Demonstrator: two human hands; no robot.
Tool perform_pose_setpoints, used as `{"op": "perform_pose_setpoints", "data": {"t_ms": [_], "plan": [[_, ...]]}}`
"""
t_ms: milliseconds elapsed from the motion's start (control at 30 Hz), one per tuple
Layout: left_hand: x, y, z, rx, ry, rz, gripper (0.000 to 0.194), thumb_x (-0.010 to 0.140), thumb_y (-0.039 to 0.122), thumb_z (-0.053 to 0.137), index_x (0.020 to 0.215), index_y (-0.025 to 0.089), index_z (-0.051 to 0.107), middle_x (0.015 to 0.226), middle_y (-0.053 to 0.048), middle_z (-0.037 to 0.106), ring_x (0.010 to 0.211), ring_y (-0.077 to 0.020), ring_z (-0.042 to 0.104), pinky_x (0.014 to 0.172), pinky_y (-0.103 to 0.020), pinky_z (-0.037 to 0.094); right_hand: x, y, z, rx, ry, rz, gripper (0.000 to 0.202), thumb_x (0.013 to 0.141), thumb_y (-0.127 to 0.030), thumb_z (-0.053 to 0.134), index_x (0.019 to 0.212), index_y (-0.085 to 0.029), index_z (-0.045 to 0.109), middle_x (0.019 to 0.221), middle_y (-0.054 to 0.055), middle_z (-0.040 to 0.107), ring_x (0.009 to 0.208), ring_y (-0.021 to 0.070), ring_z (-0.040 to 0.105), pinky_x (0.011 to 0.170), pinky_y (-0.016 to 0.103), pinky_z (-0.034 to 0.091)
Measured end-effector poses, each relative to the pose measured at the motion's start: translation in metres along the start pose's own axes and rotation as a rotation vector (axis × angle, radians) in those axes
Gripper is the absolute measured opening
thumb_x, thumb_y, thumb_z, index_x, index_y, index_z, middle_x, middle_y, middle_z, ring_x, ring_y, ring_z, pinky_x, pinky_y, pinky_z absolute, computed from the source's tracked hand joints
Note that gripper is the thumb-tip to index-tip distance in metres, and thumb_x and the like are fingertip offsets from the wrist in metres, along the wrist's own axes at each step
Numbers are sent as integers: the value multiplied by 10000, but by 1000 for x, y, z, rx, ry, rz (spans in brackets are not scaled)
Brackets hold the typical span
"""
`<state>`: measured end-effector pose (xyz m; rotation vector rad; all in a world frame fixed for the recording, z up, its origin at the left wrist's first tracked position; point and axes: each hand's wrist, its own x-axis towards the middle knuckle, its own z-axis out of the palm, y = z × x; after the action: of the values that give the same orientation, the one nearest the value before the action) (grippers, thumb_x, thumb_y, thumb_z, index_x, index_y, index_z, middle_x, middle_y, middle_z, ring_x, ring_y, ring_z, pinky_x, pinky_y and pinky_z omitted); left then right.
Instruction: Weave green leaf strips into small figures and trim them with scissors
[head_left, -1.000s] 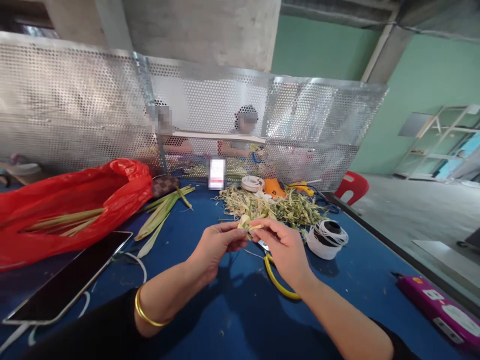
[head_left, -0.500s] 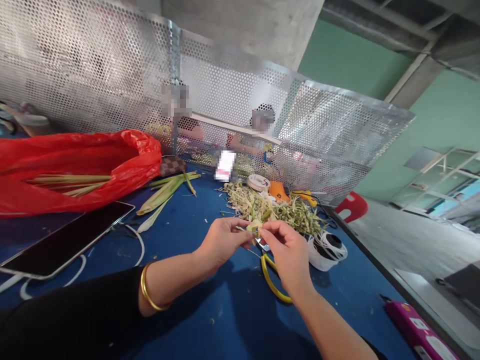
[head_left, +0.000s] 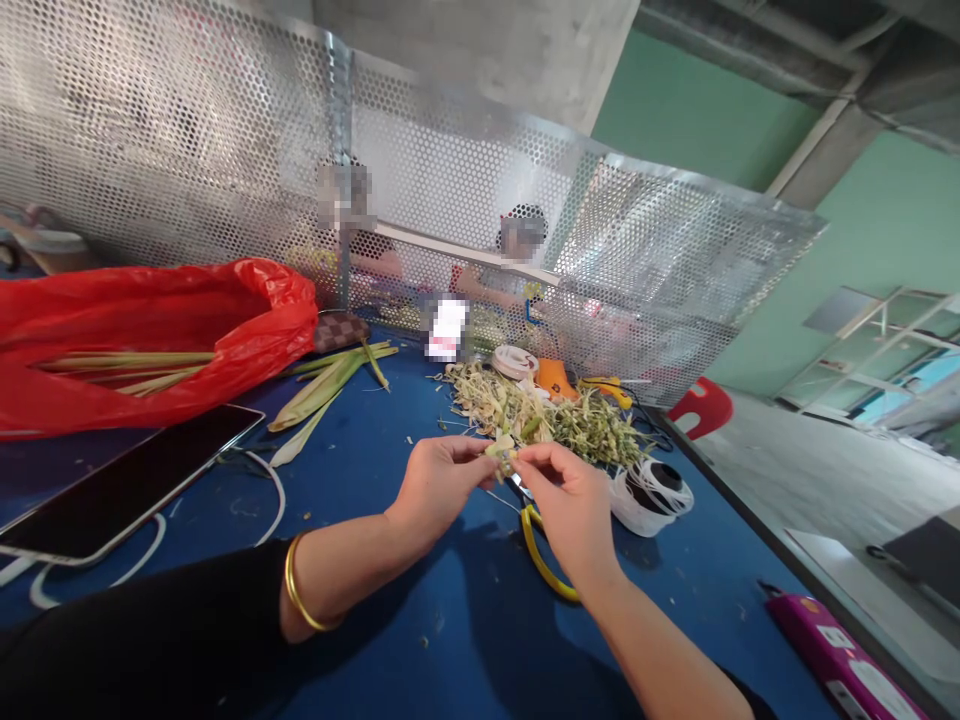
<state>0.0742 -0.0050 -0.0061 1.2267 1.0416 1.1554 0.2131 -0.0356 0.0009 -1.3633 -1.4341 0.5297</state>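
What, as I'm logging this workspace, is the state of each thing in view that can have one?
Pale leaf piece: held up, pinched between both hands
Left hand: fingertips closed on it
Right hand: fingertips closed on it
Red bag: open, stalks inside
Tablet: flat, screen dark
Small screen: lit, contents blurred
Yellow-handled tool: lying down, partly hidden; open or shut unclear
Cord spool: loops slack
Plant cuttings: heaped loose

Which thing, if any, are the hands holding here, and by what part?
A small pale yellow-green leafy piece: the left hand pinches its left side, the right hand its right side. The exact contact spots are too small to tell.
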Motion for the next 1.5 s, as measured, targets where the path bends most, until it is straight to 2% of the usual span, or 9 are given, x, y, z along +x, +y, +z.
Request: {"op": "perform_pose_setpoints", "data": {"t_ms": [167, 333, 467, 567, 833, 967, 1100, 1267, 1500], "plan": [[-1, -3, 0, 43, -29, 62, 248, 681, 232, 652, 898, 164, 749, 736, -25, 736, 625, -143, 615, 624, -245, 493, 1, 2, 0, 7, -58, 36, 90, 748, -229, 603, 728, -183, 677, 626, -7, 624, 593, 144, 540, 566, 244, 414], [-2, -5, -4, 238, -29, 155, 296, 710, 289, 641, 967, 182, 741, 842, -30, 749, 739, -195, 652, 674, -270, 495, 5, 4, 1, 40, -77, 133, 82, 727, -247, 617, 735, -177, 659, 644, 6, 643, 599, 158, 564, 572, 260, 436], [-3, -3, -6, 371, -25, 198, 316, 731, 324, 618, 995, 195, 733, 788, -10, 745, 703, -194, 649, 620, -257, 478, 6, 3, 0, 26, -63, 155, 199, 719, -264, 640, 894, -190, 582, 643, -4, 657, 589, 177, 605, 581, 281, 461], [-4, -1, -7, 416, -89, 240, 300, 755, 338, 585, 975, 206, 740, 745, 3, 736, 677, -179, 641, 595, -240, 463, 7, 2, -2, 22, -79, 113, 255, 739, -250, 617, 984, -193, 573, 655, -3, 657, 608, 184, 624, 614, 294, 482], [-7, 6, -11, 643, -176, 345, 259, 767, 241, 513, 855, 219, 756, 670, 19, 706, 605, -137, 594, 556, -209, 392, 11, -2, -11, 92, -283, 106, 213, 797, -313, 561, 930, -185, 667, 785, 43, 690, 690, 196, 655, 675, 309, 516], [-8, 12, -11, 738, -237, 386, 258, 736, 173, 498, 784, 224, 747, 622, 28, 674, 570, -116, 553, 545, -204, 356, 12, -1, -12, 68, -296, 100, 184, 813, -330, 544, 815, -197, 672, 683, 14, 660, 599, 180, 642, 602, 288, 509], [-9, 14, -9, 694, -287, 385, 250, 737, 178, 499, 791, 221, 739, 656, 31, 675, 600, -116, 549, 557, -201, 360, 14, -3, -13, 41, -295, 118, 154, 803, -289, 542, 726, -196, 639, 602, -17, 618, 529, 157, 622, 549, 257, 490], [-8, 13, -7, 551, -287, 286, 255, 725, 228, 530, 864, 205, 742, 697, 25, 693, 620, -132, 573, 544, -199, 386, 14, -4, -13, 29, -250, 113, 157, 804, -299, 544, 722, -197, 630, 560, -28, 603, 483, 144, 596, 521, 248, 464], [-9, 15, -4, 397, -304, 222, 328, 679, 201, 555, 958, 195, 728, 762, 4, 727, 676, -153, 614, 600, -213, 448, 12, -4, -11, 55, -195, 126, 150, 792, -316, 565, 718, -203, 631, 551, -22, 608, 486, 154, 590, 504, 250, 450]]}}
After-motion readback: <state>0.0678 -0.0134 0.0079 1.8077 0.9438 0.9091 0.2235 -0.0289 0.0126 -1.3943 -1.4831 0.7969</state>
